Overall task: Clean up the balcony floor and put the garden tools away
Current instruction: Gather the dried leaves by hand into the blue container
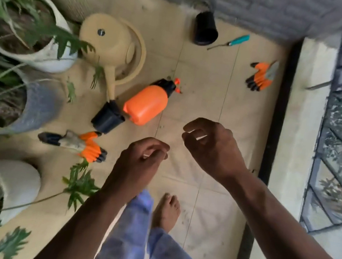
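While nearly everything lies loose on the balcony floor (223, 105), we judge the tidying barely begun. Taking the orange sprayer (147, 103) as our landmark: it lies on its side mid-floor, with a black pot (107, 118) tipped over and touching its base, and the beige watering can (113, 50) just beyond, its spout reaching down toward that pot. Nearer us and to the plant side of the sprayer sits one orange glove with a trowel (74, 144); the other orange glove (260, 76) lies well apart toward the railing side. Far beyond the sprayer, by the wall, are a second black pot (205, 28) and a teal-handled tool (231, 42). Specks of soil dot the tiles around the sprayer.

Our left hand (142, 160) and right hand (211, 144) hover nearer than the sprayer, fingers loosely curled, grasping nothing we can make out. All the collecting and sweeping remains.
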### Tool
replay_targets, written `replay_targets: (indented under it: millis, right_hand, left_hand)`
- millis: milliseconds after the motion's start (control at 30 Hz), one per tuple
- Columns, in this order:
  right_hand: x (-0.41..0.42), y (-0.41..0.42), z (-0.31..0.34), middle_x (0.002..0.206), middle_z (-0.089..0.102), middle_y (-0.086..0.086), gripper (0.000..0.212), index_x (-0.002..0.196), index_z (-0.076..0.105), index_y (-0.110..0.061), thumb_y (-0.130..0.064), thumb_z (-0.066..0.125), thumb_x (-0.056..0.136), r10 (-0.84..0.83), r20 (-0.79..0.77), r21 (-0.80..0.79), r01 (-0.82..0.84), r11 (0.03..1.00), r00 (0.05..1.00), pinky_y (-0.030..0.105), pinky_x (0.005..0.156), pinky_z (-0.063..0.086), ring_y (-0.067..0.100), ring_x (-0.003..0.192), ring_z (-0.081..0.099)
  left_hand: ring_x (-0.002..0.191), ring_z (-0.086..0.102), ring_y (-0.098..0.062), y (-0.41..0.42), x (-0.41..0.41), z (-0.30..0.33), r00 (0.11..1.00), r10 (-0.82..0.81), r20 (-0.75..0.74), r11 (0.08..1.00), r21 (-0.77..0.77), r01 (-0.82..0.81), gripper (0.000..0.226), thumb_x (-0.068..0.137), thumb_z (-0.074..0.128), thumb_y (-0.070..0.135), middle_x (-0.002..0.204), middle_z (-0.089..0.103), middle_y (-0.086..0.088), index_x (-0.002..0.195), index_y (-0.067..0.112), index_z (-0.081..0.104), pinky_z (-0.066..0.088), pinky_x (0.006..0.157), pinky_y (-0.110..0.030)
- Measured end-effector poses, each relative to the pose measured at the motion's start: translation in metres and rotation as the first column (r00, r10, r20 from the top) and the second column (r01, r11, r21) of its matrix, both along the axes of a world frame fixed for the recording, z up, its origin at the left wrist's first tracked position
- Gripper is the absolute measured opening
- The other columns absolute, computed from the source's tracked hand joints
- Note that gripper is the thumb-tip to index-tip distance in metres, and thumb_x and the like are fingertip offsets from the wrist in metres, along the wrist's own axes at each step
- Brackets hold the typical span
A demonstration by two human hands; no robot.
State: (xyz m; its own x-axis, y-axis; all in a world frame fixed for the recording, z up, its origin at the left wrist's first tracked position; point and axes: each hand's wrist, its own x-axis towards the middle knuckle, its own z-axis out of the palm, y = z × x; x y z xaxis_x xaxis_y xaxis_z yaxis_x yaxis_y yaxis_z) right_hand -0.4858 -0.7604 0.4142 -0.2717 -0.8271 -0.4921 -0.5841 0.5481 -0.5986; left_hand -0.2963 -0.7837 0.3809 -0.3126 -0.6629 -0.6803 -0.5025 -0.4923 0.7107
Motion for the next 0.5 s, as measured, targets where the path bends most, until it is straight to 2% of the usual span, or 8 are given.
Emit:
replay_targets:
  millis: [133,267,333,433,500]
  right_hand:
    - [-0.031,-0.063,-0.008,0.09,0.074,-0.013,0.014,0.106,0.071,-0.031,-0.033,0.066,0.093,-0.011,-0.011,-0.006,0.011,1.0,1.0,0.034,0.077,0.058,0.008,0.08,0.071]
    - [-0.059,-0.121,-0.019,0.087,0.074,-0.013,0.012,0.102,0.071,-0.031,-0.032,0.066,0.092,-0.046,-0.019,0.013,0.047,0.999,0.999,0.036,0.077,0.058,0.01,0.081,0.071]
    - [-0.071,-0.149,-0.024,0.087,0.073,-0.013,0.011,0.101,0.071,-0.033,-0.032,0.066,0.091,-0.039,-0.016,0.044,0.04,0.998,0.999,0.036,0.078,0.058,0.011,0.082,0.071]
    - [-0.09,-0.185,-0.031,0.086,0.073,-0.014,0.011,0.101,0.071,-0.033,-0.031,0.066,0.091,-0.046,-0.034,0.043,0.047,0.998,0.998,0.036,0.078,0.058,0.011,0.082,0.071]
    - [-0.104,-0.205,-0.039,0.086,0.073,-0.014,0.012,0.102,0.071,-0.033,-0.032,0.066,0.091,-0.048,-0.024,0.042,0.049,0.998,0.999,0.035,0.079,0.058,0.011,0.083,0.071]
  left_hand:
    - [0.097,0.073,-0.012,-0.06,-0.027,-0.014,1.0,0.011,-0.003,0.999,0.031,-0.011,0.023,0.079,0.054,0.046,0.094,0.078,0.015,0.094,0.046,0.073,0.055,0.088,-0.041]
    - [0.096,0.073,-0.02,-0.124,-0.054,-0.029,0.999,0.029,0.019,0.996,0.078,-0.031,0.025,0.072,0.057,0.051,0.091,0.078,0.014,0.089,0.046,0.075,0.056,0.094,-0.054]
    - [0.097,0.073,-0.024,-0.155,-0.067,-0.036,0.998,0.044,0.037,0.995,0.088,-0.047,0.025,0.068,0.057,0.052,0.086,0.078,0.013,0.084,0.047,0.075,0.057,0.092,-0.057]
    - [0.095,0.073,-0.023,-0.198,-0.089,-0.044,0.999,0.022,0.044,0.994,0.105,-0.027,0.03,0.065,0.054,0.058,0.087,0.078,0.012,0.085,0.046,0.074,0.055,0.085,-0.044]
    - [0.085,0.071,-0.016,-0.219,-0.106,-0.048,0.999,0.029,0.039,0.993,0.114,-0.033,0.029,0.069,0.056,0.052,0.088,0.078,0.009,0.085,0.036,0.074,0.052,0.079,-0.035]
